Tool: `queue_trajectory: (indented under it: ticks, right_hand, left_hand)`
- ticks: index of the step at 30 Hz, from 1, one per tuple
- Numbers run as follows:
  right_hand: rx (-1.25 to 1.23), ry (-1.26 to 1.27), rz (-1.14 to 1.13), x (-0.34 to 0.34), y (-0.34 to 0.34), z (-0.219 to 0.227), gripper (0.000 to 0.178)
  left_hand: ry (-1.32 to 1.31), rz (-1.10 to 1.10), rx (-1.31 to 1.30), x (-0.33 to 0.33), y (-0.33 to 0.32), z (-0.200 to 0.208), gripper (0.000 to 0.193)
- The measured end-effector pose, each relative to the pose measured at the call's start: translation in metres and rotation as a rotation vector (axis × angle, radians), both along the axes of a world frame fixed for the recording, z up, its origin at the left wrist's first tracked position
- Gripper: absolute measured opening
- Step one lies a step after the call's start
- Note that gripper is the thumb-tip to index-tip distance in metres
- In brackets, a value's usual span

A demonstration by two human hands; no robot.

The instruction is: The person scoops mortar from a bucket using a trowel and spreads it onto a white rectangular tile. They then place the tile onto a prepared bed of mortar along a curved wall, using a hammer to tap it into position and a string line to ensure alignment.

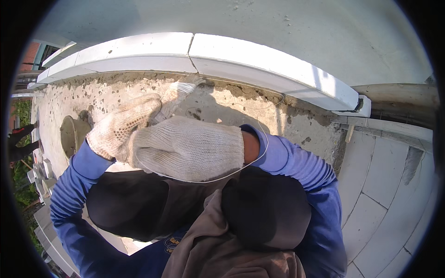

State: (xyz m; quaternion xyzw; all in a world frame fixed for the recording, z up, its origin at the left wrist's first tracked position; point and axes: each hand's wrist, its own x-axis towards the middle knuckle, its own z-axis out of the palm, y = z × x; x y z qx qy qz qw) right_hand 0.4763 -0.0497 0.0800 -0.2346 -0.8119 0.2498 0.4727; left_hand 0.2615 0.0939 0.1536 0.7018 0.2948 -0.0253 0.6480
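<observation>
Both hands wear off-white knitted work gloves and meet in front of my knees. My left hand (121, 129), its glove dotted with dark grip spots, is closed with fingers pointing up and right. A pale crumpled bundle (177, 95) sticks out past its fingers; its kind is unclear. My right hand (187, 148) lies palm-down against the left one, fingers curled, their tips partly hidden. A thin white string (222, 177) comes out at the right fingertips, loops under that hand and past the wrist, and trails toward the wall base.
A low row of white blocks (250, 58) curves across the far side, set on mortar. A mortar-stained bucket (74, 134) stands left of my hands. White blocks (384, 173) form a surface at right. Another person's dark-clothed limb (23, 143) shows at far left.
</observation>
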Motion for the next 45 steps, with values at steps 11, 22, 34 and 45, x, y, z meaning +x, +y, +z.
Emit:
queue_trajectory:
  ticks: [11, 22, 34, 45]
  right_hand:
    - [-1.131, 1.096, -0.368, 0.155, -0.145, -0.022, 0.030]
    - [-1.146, -1.427, -0.550, 0.173, -0.132, -0.035, 0.029]
    - [-0.300, -0.537, 0.051, -0.104, 0.135, 0.077, 0.087]
    - [-0.948, 0.121, 0.253, -0.107, 0.245, 0.156, 0.044]
  left_hand:
    - [0.132, 0.826, -0.324, -0.189, 0.031, -0.077, 0.031]
    - [-0.173, 0.916, -0.060, -0.195, -0.004, -0.077, 0.032]
    - [-0.384, 0.922, 0.282, -0.176, -0.042, 0.001, 0.034]
    - [-0.620, 1.490, 0.619, -0.567, 0.033, 0.237, 0.026]
